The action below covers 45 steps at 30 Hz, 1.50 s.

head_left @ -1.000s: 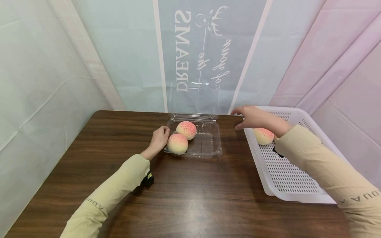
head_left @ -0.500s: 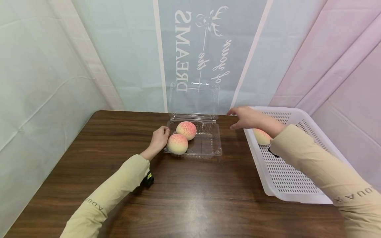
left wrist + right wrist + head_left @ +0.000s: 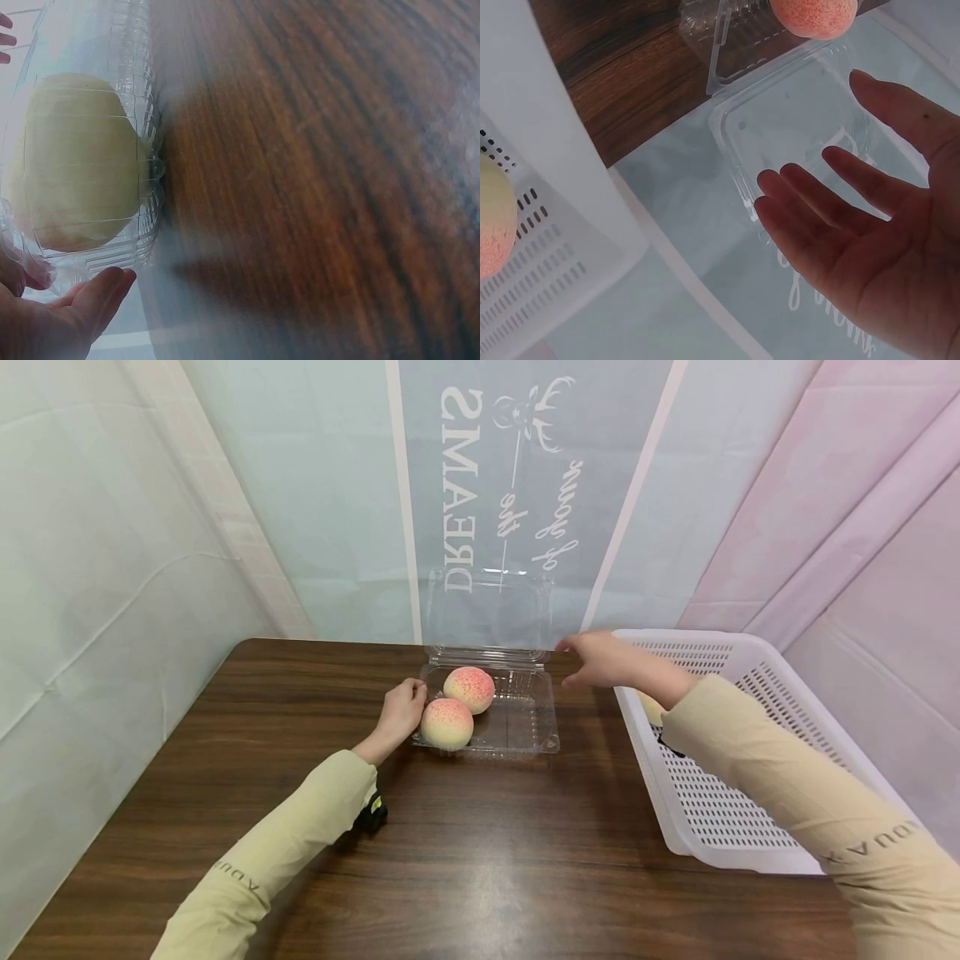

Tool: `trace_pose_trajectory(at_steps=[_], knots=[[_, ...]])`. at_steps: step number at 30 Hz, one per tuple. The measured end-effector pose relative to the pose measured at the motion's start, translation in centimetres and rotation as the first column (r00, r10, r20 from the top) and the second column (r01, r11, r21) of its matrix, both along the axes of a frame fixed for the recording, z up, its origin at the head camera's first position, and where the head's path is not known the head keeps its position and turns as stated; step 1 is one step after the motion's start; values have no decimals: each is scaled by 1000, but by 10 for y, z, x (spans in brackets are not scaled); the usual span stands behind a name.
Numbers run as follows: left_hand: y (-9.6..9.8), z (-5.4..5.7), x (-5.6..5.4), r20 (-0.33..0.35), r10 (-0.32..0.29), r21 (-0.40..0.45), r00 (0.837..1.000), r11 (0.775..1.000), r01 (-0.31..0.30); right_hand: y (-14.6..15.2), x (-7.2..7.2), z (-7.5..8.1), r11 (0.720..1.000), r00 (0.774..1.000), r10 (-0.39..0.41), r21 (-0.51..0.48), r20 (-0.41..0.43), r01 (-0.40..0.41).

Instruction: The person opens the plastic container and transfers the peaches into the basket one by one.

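Note:
My left hand (image 3: 400,710) grips the left edge of a clear plastic clamshell container (image 3: 528,718), its thumb and fingers on the rim in the left wrist view. The lid (image 3: 489,610) stands raised at the back. Inside, on the left, sit two peaches with pink speckles, a rear peach (image 3: 469,690) and a front peach (image 3: 447,724). Just right of the container, my right hand (image 3: 606,660) hovers with fingers spread and nothing in them; the right wrist view shows its bare palm (image 3: 885,270). A third peach (image 3: 493,214) lies in the basket, mostly hidden by the right arm in the head view.
A white perforated basket (image 3: 651,777) stands on the right of the brown wooden table (image 3: 480,843). A printed cloth backdrop (image 3: 345,527) hangs directly behind the table's rear edge. Bare tabletop lies in front of the container.
My right hand has moved left from over the basket's edge toward the container, its forearm covering more of the basket peach. The left hand and the container have stayed put.

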<state>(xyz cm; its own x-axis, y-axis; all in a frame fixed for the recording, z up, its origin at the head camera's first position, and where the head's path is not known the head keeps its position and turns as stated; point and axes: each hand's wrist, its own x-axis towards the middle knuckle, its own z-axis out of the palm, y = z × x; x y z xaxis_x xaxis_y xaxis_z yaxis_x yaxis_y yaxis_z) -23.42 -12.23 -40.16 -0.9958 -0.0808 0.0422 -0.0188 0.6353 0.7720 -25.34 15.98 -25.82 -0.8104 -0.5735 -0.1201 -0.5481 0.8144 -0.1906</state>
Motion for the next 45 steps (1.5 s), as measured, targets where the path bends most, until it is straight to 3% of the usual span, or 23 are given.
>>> trace_pose_trajectory(at_steps=[13, 28, 45], knots=[[0, 1, 1, 17, -1, 10, 1000, 1000, 1, -14, 0, -6, 999, 999, -7, -32, -38, 5], [0, 1, 2, 8, -3, 7, 1000, 1000, 3, -28, -3, -16, 998, 1000, -10, -67, -9, 10], [1, 1, 1, 11, 4, 8, 1000, 1000, -4, -43, -1, -25, 993, 999, 20, -117, -38, -24]])
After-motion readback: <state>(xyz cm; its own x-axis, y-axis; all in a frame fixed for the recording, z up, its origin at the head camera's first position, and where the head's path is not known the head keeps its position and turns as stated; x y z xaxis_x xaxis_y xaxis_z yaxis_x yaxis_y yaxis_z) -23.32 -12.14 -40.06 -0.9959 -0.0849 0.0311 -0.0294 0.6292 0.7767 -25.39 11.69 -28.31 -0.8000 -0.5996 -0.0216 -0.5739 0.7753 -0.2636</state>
